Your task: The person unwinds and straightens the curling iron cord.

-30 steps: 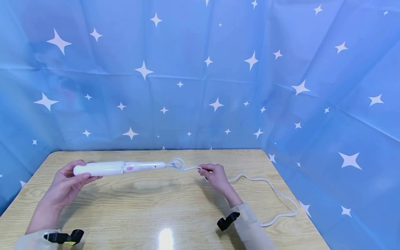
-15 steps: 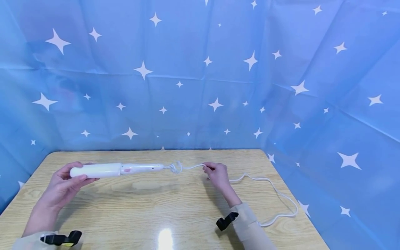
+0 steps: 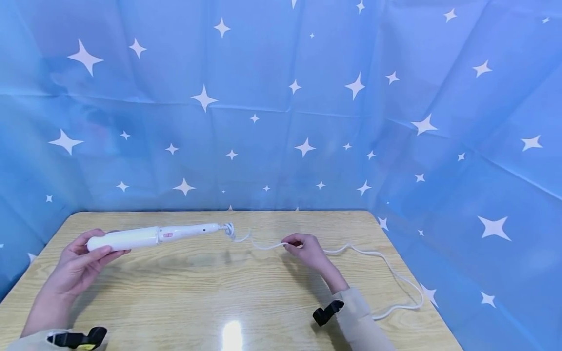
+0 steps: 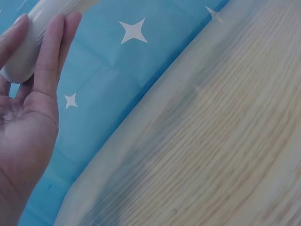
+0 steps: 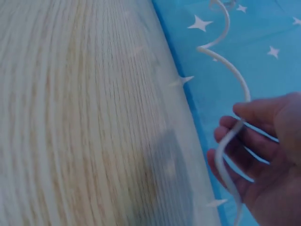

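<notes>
The bench (image 3: 210,292) has a pale wood-grain top, rounded at its ten and two o'clock corners. Part of a white cord (image 3: 372,253) lies on it, bending from between two and three o'clock round toward four. Glare (image 3: 232,336) shines at six o'clock.

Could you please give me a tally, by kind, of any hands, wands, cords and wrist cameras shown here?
Left hand and right hand: 2
Wand: 1
Cord: 1
Left camera and right camera: 2
Total: 6
</notes>
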Tool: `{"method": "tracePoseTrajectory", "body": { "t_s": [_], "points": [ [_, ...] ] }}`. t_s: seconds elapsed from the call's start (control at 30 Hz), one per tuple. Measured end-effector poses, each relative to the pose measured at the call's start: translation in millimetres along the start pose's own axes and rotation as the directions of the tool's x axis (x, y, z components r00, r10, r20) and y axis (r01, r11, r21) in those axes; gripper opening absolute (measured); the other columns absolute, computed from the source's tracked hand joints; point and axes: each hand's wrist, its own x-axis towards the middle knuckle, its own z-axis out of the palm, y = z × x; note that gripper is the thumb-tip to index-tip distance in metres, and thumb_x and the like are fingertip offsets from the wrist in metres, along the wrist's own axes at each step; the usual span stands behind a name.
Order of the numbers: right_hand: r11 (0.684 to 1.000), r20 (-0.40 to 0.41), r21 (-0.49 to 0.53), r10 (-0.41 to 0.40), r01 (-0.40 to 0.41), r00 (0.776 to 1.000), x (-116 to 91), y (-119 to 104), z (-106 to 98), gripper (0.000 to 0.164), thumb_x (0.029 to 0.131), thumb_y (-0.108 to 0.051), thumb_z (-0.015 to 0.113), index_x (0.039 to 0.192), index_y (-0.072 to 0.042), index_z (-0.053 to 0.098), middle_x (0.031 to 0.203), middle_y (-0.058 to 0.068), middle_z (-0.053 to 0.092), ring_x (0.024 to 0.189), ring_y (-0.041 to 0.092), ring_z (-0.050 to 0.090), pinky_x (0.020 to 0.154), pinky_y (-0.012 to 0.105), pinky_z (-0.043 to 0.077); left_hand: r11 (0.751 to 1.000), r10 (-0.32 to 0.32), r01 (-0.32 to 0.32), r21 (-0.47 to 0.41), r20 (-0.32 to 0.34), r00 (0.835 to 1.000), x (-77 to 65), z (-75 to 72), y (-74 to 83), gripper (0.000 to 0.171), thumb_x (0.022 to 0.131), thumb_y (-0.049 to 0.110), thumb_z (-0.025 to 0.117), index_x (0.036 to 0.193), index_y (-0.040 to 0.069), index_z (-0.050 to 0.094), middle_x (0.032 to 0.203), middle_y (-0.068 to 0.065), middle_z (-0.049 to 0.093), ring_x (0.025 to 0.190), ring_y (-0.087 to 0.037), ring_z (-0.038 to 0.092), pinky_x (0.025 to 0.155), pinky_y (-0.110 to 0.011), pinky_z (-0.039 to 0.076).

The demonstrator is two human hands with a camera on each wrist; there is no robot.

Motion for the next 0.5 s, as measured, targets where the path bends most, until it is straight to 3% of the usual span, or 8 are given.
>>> {"method": "tracePoseTrajectory", "body": {
  "t_s": [0.23,0.5],
  "points": [
    [0.999,0.038,0.036,-0.009,0.008,0.999,-0.4,-2.6,-0.7,0.020,0.102,-0.008,0.064,0.117,0.001,0.074,0.109,0.008,0.075,0.099,0.023,0.067,0.081,0.031,0.061,0.998,0.008,-0.009,0.056,0.024,1.000,4.4,3.1,-2.2,0.056,0.097,-0.030,0.020,0.130,-0.010,0.061,0.134,-0.023,0.056,0.123,-0.038,0.061,0.101,-0.051,0.051],
    [0.989,0.075,0.145,-0.033,0.022,0.997,4.4,-10.7,10.3,0.025,0.101,-0.006,0.063,0.123,0.005,0.069,0.112,0.015,0.073,0.103,0.029,0.068,0.083,0.028,0.062,0.998,-0.010,0.007,0.065,0.039,0.999,5.7,6.3,-3.8,0.054,0.098,-0.029,0.023,0.129,-0.008,0.062,0.136,-0.023,0.060,0.124,-0.035,0.061,0.101,-0.051,0.051]
  ]
}}
